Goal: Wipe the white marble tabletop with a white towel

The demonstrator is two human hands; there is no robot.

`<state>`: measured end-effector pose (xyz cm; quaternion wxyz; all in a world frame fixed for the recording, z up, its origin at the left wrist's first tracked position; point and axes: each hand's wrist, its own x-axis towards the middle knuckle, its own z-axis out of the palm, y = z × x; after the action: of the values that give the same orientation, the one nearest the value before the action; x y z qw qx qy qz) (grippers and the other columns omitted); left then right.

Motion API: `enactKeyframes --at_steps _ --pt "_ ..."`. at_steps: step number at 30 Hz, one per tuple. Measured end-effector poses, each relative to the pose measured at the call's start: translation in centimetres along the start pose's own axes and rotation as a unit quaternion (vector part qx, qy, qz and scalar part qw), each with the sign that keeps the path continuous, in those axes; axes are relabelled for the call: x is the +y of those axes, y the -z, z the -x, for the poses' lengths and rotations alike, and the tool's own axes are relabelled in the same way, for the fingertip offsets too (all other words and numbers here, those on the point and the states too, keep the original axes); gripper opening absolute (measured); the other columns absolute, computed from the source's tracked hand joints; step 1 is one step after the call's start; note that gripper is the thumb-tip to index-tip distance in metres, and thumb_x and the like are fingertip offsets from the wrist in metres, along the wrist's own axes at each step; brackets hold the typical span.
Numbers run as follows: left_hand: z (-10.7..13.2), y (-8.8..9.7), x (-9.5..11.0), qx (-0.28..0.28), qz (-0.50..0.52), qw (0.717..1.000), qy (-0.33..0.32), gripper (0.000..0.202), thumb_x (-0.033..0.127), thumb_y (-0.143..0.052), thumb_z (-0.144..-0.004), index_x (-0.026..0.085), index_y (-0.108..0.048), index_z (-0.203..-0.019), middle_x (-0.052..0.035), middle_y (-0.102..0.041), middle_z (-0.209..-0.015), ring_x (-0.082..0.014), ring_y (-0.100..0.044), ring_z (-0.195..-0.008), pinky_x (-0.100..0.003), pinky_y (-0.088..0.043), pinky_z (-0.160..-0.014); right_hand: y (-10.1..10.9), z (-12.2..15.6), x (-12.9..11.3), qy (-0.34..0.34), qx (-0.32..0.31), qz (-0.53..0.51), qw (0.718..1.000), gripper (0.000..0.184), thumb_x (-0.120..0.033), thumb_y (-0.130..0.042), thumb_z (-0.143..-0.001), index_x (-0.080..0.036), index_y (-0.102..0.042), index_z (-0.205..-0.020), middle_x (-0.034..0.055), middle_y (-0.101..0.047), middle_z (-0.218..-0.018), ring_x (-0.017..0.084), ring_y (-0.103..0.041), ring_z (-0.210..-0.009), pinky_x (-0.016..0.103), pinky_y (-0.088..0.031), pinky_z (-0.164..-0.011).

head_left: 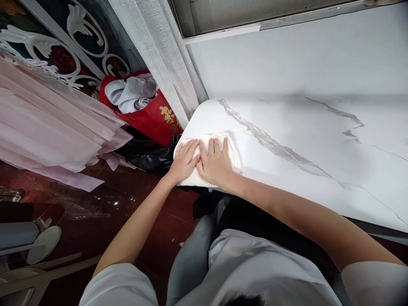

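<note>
A cream-white, fluffy cloth (235,155) lies flat near the left end of a white marble-patterned tabletop (318,140). My left hand (185,161) rests on the cloth's left part, fingers stretched out. Beside it, my right hand (216,160) presses flat on the middle of the cloth with its fingers spread. The two hands touch near the thumbs. Part of the cloth is hidden beneath them, and its front edge reaches the table's near edge.
A red bag (151,119) holding pale grey fabric stands left of the table, with black plastic (153,159) below it. A grey curtain (165,55) hangs by the table's far left corner. Pink drapery (54,123) hangs at left, above the dark red floor (108,212).
</note>
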<state>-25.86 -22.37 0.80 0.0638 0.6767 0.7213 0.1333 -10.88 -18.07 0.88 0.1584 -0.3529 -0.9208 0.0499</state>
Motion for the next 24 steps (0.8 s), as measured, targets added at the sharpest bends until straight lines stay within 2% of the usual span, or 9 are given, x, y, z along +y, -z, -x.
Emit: enactKeyframes --at_steps 2,5,8,15,20,24 --pt "-1.2 0.1 -0.2 -0.011 -0.001 1.0 0.0 0.053 0.037 -0.027 -0.098 0.018 -0.039 -0.147 -0.0079 -0.041 -0.156 -0.0184 -0.032 -0.146 -0.04 -0.015 -0.124 -0.4 -0.9 0.5 -0.006 0.004 0.004 1.0 0.062 -0.033 -0.037 -0.096 -0.002 -0.039 -0.149 0.028 -0.046 -0.146 0.043 -0.037 -0.137 0.069 -0.013 -0.112" --pt "-4.4 0.1 -0.6 -0.021 -0.001 1.0 0.008 0.052 0.036 -0.027 -0.099 0.02 -0.038 -0.147 -0.0067 -0.04 -0.157 -0.0185 -0.031 -0.147 -0.042 -0.014 -0.124 -1.3 -3.4 2.0 -0.021 0.031 0.003 0.999 0.059 -0.032 -0.036 -0.096 -0.003 -0.041 -0.147 0.0264 -0.049 -0.143 0.041 -0.04 -0.134 0.067 -0.014 -0.112" --pt "-8.7 -0.3 -1.3 -0.011 0.009 1.0 0.011 0.051 0.034 -0.03 -0.099 0.022 -0.039 -0.147 -0.0057 -0.041 -0.157 -0.0183 -0.032 -0.147 -0.042 -0.014 -0.123 -2.1 -6.8 4.4 -0.039 0.06 -0.003 0.997 0.056 -0.03 -0.034 -0.095 -0.006 -0.045 -0.144 0.0246 -0.054 -0.136 0.039 -0.043 -0.13 0.064 -0.015 -0.113" --pt "-18.7 -1.5 -2.6 0.019 0.037 0.999 -0.024 0.048 0.03 -0.032 -0.098 0.023 -0.045 -0.143 -0.0048 -0.048 -0.152 -0.0186 -0.038 -0.143 -0.04 -0.019 -0.122 -3.2 -14.0 10.4 -0.069 0.066 -0.011 0.995 0.054 -0.029 -0.034 -0.094 -0.01 -0.049 -0.142 0.0223 -0.055 -0.134 0.035 -0.043 -0.131 0.059 -0.015 -0.116" --pt "-23.5 -2.0 -2.8 0.032 0.044 0.998 -0.03 0.048 0.031 -0.033 -0.097 0.023 -0.047 -0.142 -0.0046 -0.049 -0.151 -0.0194 -0.04 -0.141 -0.04 -0.022 -0.121 -3.6 -17.6 13.8 -0.076 0.058 -0.002 0.995 0.052 -0.03 -0.032 -0.095 -0.012 -0.049 -0.141 0.0206 -0.057 -0.134 0.034 -0.043 -0.13 0.059 -0.015 -0.115" --pt "-26.5 -2.5 -3.0 0.035 0.036 0.998 -0.039 0.048 0.033 -0.034 -0.097 0.023 -0.047 -0.142 -0.0059 -0.05 -0.15 -0.0204 -0.041 -0.14 -0.042 -0.023 -0.12 -3.6 -19.3 15.6 -0.088 0.055 0.009 0.995 0.052 -0.032 -0.028 -0.097 -0.013 -0.049 -0.141 0.0183 -0.055 -0.136 0.032 -0.043 -0.13 0.056 -0.015 -0.115"
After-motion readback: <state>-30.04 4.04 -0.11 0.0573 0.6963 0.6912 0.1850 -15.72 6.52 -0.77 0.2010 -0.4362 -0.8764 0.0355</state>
